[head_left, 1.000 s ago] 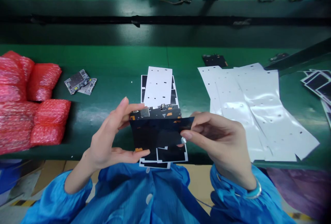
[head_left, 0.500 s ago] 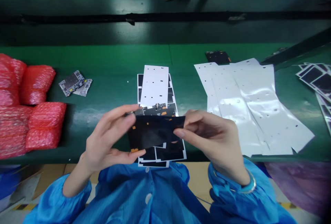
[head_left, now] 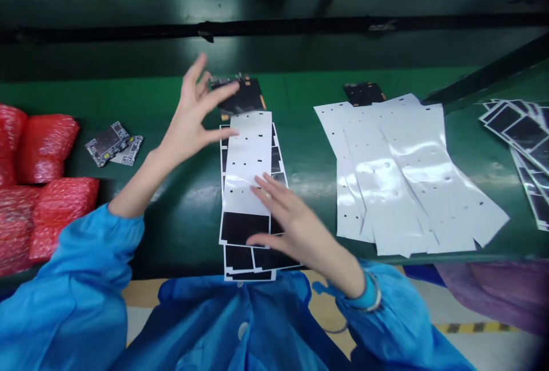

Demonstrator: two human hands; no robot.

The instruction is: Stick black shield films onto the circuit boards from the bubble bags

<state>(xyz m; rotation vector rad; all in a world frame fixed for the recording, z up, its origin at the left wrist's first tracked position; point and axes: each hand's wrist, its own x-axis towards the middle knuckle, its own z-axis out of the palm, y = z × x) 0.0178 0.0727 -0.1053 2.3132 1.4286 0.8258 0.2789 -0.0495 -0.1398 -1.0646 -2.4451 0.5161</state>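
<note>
A circuit board with a black film over it [head_left: 243, 98] lies behind the sheet stack, orange bits showing at its edges. My left hand [head_left: 193, 111] is at its left side, thumb and fingers spread, one fingertip overlapping the board in view. Whether it touches the board I cannot tell. In front lies a white sheet with small dark cutouts [head_left: 249, 154], a black panel [head_left: 244, 228] at its near end. Under it are more white-edged sheets with black panels [head_left: 238, 258]. My right hand [head_left: 295, 219] is open over the right side of this stack, slightly blurred, holding nothing.
Red bubble-wrapped packs [head_left: 47, 148] stand at the left, beside two bare circuit boards [head_left: 109, 142]. White sheets [head_left: 386, 171] spread over the right, with another black-covered board [head_left: 364, 94] behind them. More black-panelled sheets [head_left: 523, 131] lie far right. A raised ledge [head_left: 150, 5] runs along the back.
The black-covered board has gone from between both hands to the bench behind the stack. My left hand moved away from me and spread; my right hand let go and moved left over the sheets.
</note>
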